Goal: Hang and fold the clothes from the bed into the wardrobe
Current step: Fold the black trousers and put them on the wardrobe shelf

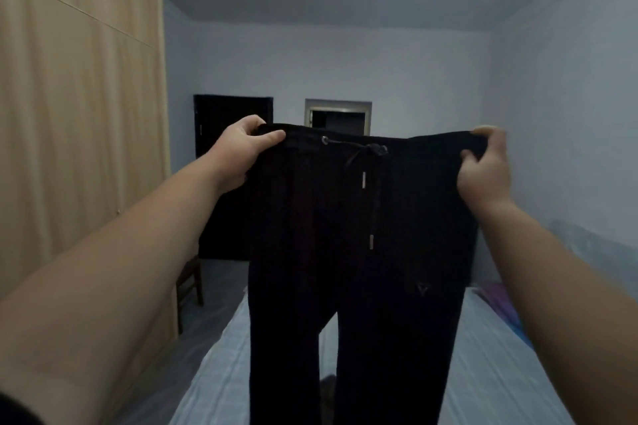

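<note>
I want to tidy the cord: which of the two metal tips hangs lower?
The tip nearer the right hand hangs lower; the other tip ends higher.

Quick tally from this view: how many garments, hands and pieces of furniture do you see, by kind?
Black trousers, held up by the waistband: 1
Hands, left hand and right hand, each with a grip on a waistband corner: 2
Bed: 1
Wardrobe, doors closed: 1
Wooden chair: 1
Total: 6
</note>
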Demonstrator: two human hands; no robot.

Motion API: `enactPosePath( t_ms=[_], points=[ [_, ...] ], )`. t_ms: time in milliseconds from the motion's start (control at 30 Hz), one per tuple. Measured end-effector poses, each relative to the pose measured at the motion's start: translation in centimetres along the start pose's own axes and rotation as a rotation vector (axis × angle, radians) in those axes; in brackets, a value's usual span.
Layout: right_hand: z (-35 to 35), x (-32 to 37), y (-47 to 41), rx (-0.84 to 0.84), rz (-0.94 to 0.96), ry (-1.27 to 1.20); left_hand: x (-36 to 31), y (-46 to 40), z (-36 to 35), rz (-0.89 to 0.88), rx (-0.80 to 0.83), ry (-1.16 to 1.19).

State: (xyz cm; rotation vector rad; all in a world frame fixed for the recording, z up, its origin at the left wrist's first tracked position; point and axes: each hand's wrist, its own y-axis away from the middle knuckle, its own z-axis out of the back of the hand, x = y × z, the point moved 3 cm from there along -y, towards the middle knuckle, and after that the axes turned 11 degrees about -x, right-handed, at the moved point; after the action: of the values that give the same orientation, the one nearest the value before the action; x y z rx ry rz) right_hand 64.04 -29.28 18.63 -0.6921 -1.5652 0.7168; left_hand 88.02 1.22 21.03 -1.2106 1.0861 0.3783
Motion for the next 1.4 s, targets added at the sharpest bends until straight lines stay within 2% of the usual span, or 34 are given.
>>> enactPosePath(
  t_ms=[100,233,400,500,567,633,700,800,867,1000,1100,1200,1333,1400],
  points=[
    [-0.3,0.4,-1.5,-0.029,-0.156,-0.146,-1.1,-0.3,0.3,0.074,0.061,0.013],
    [-0.6,-1.1,-0.8,0.099,-0.274,-0.229,-0.2,0.6,1.5,0.204,0.244,0.019],
    [-1.9,-2.5,1.2,0.28,-0.243,0.02,1.7,1.8,2.9,0.353,0.394,0.095],
    [-2.5,-1.8,2.1,0.373,-0.363,0.045,2.9,2.0,3.7,0.395,0.414,0.148],
    [-2.7,-1.4,3.1,0.489,-0.478,-0.084,4.0,2.0,4.2,0.393,0.361,0.062],
    [-2.7,-1.8,3.6,0.567,-0.435,-0.113,5.0,1.9,4.5,0.362,0.265,-0.103],
    [-2.8,-2.9,3.2,0.557,-0.332,-0.071,5.4,1.8,4.4,0.269,0.146,-0.336],
    [-2.5,-3.3,2.8,0.483,-0.278,-0.085,5.0,1.7,4.5,0.029,0.032,-0.743],
    [-2.3,-3.4,2.7,0.465,-0.295,-0.103,4.8,1.4,4.7,-0.035,-0.006,-0.816],
    [-1.8,-3.5,2.9,0.525,-0.41,-0.249,4.6,1.2,5.3,-0.005,0.002,-0.694],
    [-1.2,-3.3,3.2,0.552,-0.481,-0.428,4.6,1.4,5.8,0.045,0.094,-0.43],
    [-0.8,-3.7,3.0,0.575,-0.541,-0.552,3.8,2.2,5.7,0.194,0.246,-0.165],
    [0.4,-3.7,3.0,0.82,-0.568,-0.728,2.2,3.0,6.4,0.206,0.443,-0.051],
    [0.7,-3.4,3.1,0.925,-0.573,-0.865,1.6,3.1,6.7,0.201,0.634,0.097]
  ],
)
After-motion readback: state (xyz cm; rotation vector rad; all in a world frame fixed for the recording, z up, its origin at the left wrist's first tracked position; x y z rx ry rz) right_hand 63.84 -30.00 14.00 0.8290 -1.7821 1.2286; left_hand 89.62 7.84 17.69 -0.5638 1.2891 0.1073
